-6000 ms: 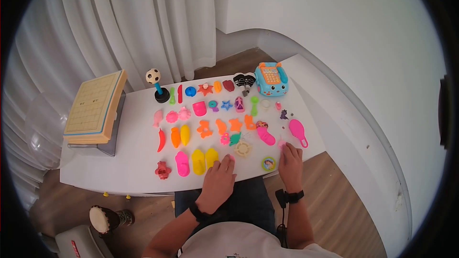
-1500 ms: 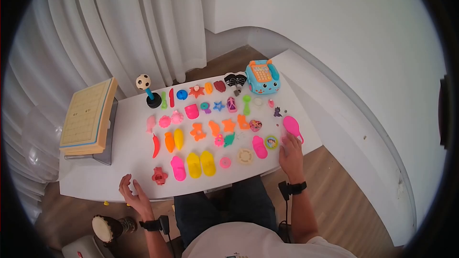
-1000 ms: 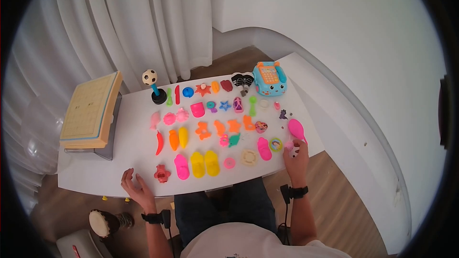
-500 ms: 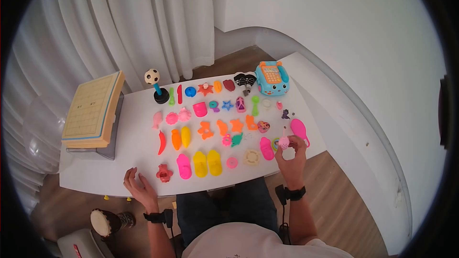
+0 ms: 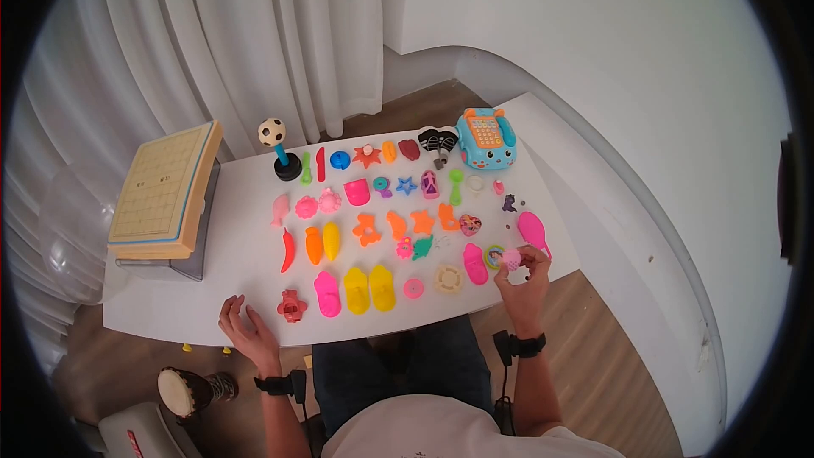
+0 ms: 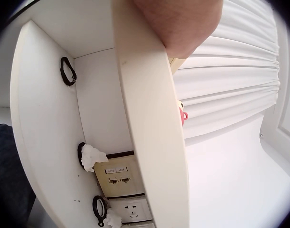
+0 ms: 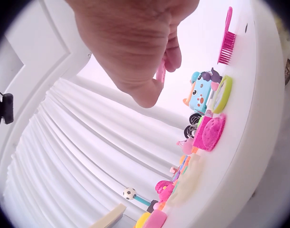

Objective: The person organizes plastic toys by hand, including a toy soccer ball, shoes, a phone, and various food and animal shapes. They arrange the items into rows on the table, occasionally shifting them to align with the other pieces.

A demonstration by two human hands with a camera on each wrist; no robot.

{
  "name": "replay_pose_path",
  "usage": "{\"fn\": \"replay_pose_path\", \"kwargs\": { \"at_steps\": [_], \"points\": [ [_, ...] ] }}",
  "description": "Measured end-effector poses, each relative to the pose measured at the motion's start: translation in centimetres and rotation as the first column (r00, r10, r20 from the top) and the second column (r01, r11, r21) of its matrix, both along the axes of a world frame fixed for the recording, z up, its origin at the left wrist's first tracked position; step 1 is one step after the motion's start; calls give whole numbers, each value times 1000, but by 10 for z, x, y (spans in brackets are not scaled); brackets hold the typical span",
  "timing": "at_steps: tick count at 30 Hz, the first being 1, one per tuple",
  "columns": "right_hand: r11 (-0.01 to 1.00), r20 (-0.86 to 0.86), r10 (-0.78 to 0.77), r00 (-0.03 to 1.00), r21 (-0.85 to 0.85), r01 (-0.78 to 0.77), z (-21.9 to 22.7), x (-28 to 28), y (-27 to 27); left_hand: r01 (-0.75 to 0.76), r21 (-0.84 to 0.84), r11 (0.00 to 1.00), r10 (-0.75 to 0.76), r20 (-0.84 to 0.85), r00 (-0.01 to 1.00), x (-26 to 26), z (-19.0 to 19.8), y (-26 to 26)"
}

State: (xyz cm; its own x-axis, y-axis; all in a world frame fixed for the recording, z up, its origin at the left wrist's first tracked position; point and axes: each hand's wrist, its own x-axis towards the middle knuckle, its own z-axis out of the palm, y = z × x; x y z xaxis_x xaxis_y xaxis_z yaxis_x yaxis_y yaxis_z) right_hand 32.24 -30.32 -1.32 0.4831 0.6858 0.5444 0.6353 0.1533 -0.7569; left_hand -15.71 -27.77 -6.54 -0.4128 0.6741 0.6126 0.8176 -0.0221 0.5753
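My right hand (image 5: 524,293) pinches a small light-pink bumpy toy (image 5: 511,260) between thumb and fingers at the table's right front. In the right wrist view, only a pink sliver of that toy (image 7: 161,71) shows past the fingers. Just left of it lie a green-rimmed round disc with a picture (image 5: 493,256) and a pink toy slipper (image 5: 475,265). Beyond the fingers is a pink hairbrush (image 5: 532,227). Loosely curved and holding nothing, my left hand (image 5: 248,331) rests at the front left edge, near a red flower-shaped toy (image 5: 292,306).
Rows of small toys cover the white table (image 5: 229,267), among them yellow slippers (image 5: 370,290) and orange shapes (image 5: 422,221). A toy phone (image 5: 486,140) and a football on a stand (image 5: 272,132) stand at the back. A board-topped box (image 5: 165,191) occupies the left end.
My left hand has gone from the middle to the front left. The pink slipper now lies nearer the front, beside the disc. My right hand has picked up the pink bumpy toy.
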Motion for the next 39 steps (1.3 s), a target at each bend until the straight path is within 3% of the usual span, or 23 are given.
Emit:
{"fn": "replay_pose_path", "kwargs": {
  "at_steps": [4,6,12,22,24,28,30,39],
  "points": [
    [995,112,-34,993,-92,44,-1,22,10,12,-6,1000,-12,17,1000,0,1,0],
    [979,341,47,939,-201,23,-12,44,29,13,-11,1000,-13,18,1000,0,1,0],
    [958,528,160,834,-288,-1,-6,71,87,-2,-7,1000,2,23,1000,0,0,0],
    [962,494,157,855,-273,-19,5,52,97,5,-8,1000,-5,-17,1000,-1,1,2],
    [962,429,224,875,-243,-127,8,43,98,7,-18,1000,-7,-15,1000,0,2,2],
    [936,379,298,876,-295,-191,15,25,104,5,-25,1000,-5,-7,1000,-2,0,1],
    [872,369,386,846,-446,-203,21,19,106,1,-26,1000,-1,-2,1000,-1,1,1],
    [892,407,391,825,-389,-231,14,29,123,1,-32,999,-1,-7,1000,-1,1,1]
  ]
}}
